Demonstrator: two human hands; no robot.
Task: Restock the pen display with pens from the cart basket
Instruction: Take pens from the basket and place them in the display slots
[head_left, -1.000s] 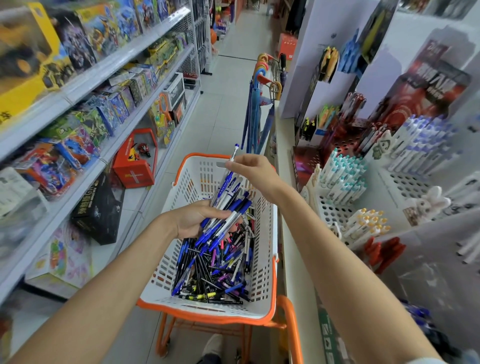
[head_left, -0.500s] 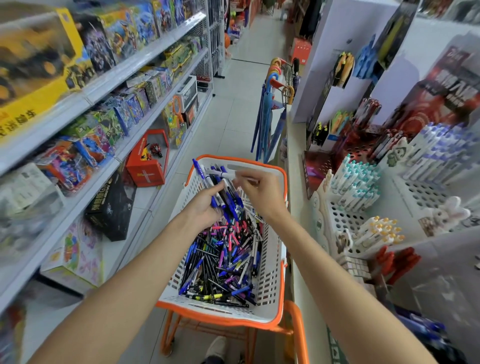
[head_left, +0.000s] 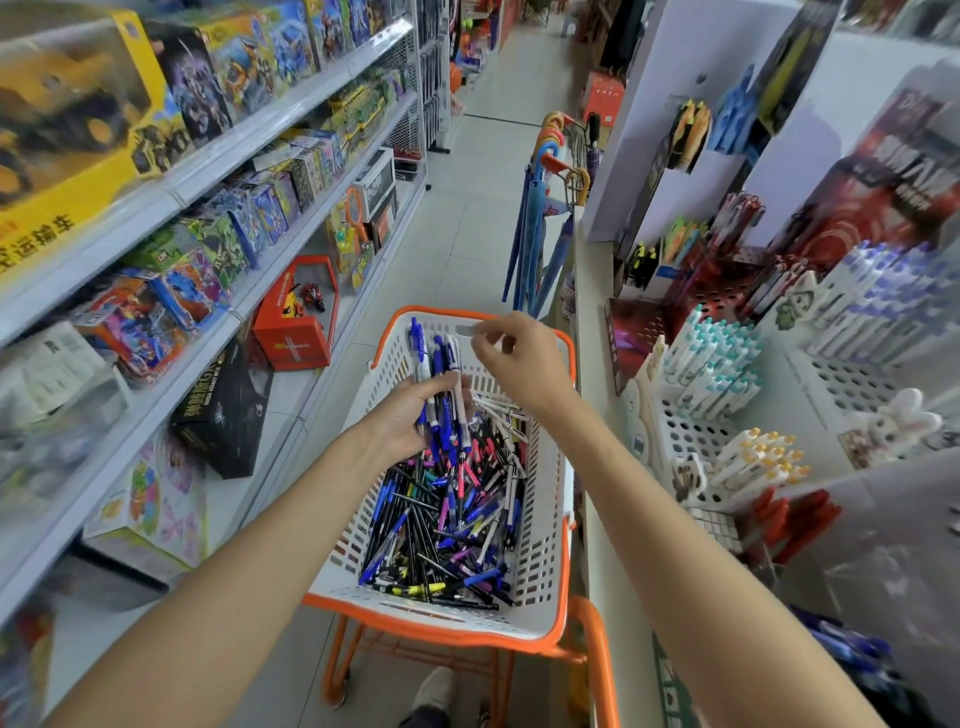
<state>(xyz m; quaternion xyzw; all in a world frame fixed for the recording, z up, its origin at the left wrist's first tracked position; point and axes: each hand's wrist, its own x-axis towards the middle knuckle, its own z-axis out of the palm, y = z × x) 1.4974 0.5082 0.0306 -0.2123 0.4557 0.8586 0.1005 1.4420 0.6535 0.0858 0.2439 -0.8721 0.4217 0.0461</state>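
The display (head_left: 670, 436) stands right of the basket (head_left: 550, 545), where loose pens (head_left: 447, 519) lie heaped. The left hand (head_left: 400, 421) grips a bunch (head_left: 441, 374) of blue ones mid-barrel; light, stiff and slick, they could slide out. The right hand (head_left: 524, 364) hovers above, fingers curled; whether they pinch anything I cannot tell.

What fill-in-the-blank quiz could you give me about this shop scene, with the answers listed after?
1. The bundle of pens gripped in the left hand is mostly ____ in colour.
2. The loose pens lie in a white basket whose rim is ____.
3. The pen display stands on the person's ____ side.

Missing words: blue; orange; right.
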